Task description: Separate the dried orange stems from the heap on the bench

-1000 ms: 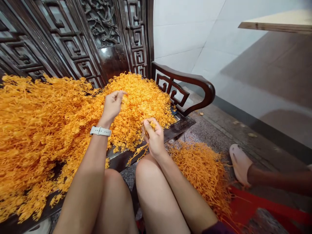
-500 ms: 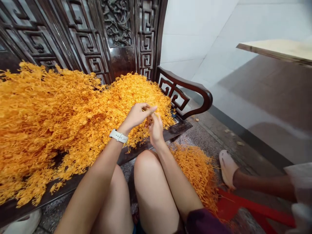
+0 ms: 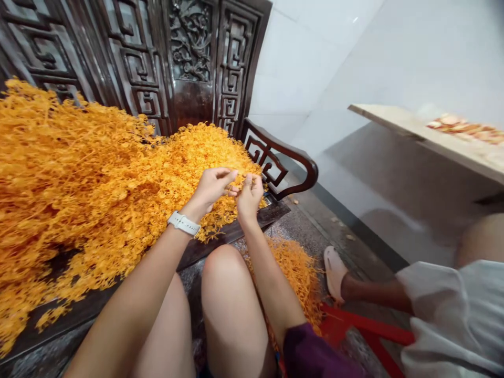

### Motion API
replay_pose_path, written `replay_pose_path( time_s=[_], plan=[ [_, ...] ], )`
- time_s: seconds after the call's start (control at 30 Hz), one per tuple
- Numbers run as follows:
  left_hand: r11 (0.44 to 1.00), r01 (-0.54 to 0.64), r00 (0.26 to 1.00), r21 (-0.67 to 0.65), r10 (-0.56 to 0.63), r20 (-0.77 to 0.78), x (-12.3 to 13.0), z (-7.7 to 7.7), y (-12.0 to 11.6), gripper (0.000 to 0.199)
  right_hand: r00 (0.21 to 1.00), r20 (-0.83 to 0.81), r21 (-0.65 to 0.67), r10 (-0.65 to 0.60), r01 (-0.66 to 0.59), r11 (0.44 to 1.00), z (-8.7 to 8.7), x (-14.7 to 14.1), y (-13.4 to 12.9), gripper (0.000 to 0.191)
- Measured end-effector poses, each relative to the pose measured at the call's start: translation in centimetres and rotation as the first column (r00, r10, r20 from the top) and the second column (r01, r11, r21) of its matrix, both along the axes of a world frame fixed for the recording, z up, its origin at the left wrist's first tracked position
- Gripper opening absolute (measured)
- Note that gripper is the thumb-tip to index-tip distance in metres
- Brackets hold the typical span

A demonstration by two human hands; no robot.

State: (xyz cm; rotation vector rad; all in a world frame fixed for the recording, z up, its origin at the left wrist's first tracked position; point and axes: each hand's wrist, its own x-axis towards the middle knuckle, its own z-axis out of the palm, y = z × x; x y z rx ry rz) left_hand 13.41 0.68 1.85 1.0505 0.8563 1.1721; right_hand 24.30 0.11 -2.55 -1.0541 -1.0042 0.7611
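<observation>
My left hand (image 3: 214, 188), with a white watch strap on its wrist, is held over the front edge of the bench, its thumb and forefinger pinched together. Close beside it, my right hand (image 3: 250, 197) is raised with the fingertips pressed together. The fingertips of both hands nearly meet. Whatever lies between them is too small to tell from the orange behind. Just beyond the hands rises a heap of bright orange, thin, branching pieces (image 3: 205, 152), which spreads left along the bench.
The dark carved wooden bench (image 3: 192, 100) has a curved armrest (image 3: 303, 168) at right. A second orange stringy heap (image 3: 301, 273) sits low beside my right forearm. A red stool (image 3: 370, 323), another person's leg (image 3: 374, 294) and a wooden board (image 3: 394, 118) with food-like pieces are at right.
My hands have drawn slightly apart at the fingertips, and my right hand has turned more upright. The view has swung right, showing more of the board and the other person.
</observation>
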Motion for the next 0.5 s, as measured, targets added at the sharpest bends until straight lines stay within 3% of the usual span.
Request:
replay_pose_path(
  time_s=[0.1, 0.17, 0.33, 0.43, 0.5],
  plan=[
    [0.992, -0.097, 0.993, -0.076, 0.102, 0.063, 0.4, 0.0, -0.1, 0.016, 0.996, -0.055, -0.007, -0.075, 0.074, 0.997, -0.1, -0.4, -0.1, 0.054],
    [0.988, -0.119, 0.989, -0.095, 0.127, 0.08, 0.8, -0.3, -0.1, 0.016, 0.993, -0.111, -0.05, -0.029, 0.024, 0.998, -0.4, -1.0, -0.1, 0.057],
    [0.998, -0.058, 0.996, -0.016, 0.059, 0.069, 1.0, -0.8, -0.2, 0.028, 1.0, 0.003, 0.029, -0.03, 0.03, 0.999, -0.8, -1.6, 0.6, 0.055],
    [0.999, -0.046, 0.997, 0.019, 0.045, 0.059, 0.6, -0.8, 0.0, 0.034, 0.997, 0.066, 0.051, 0.037, -0.04, 0.998, -0.3, -1.1, 1.0, 0.053],
    [0.999, -0.03, 0.999, 0.024, 0.029, 0.025, 0.4, -0.8, 0.3, 0.03, 0.994, 0.015, 0.04, 0.112, -0.112, 0.993, 0.2, -0.8, 1.3, 0.052]
  ],
)
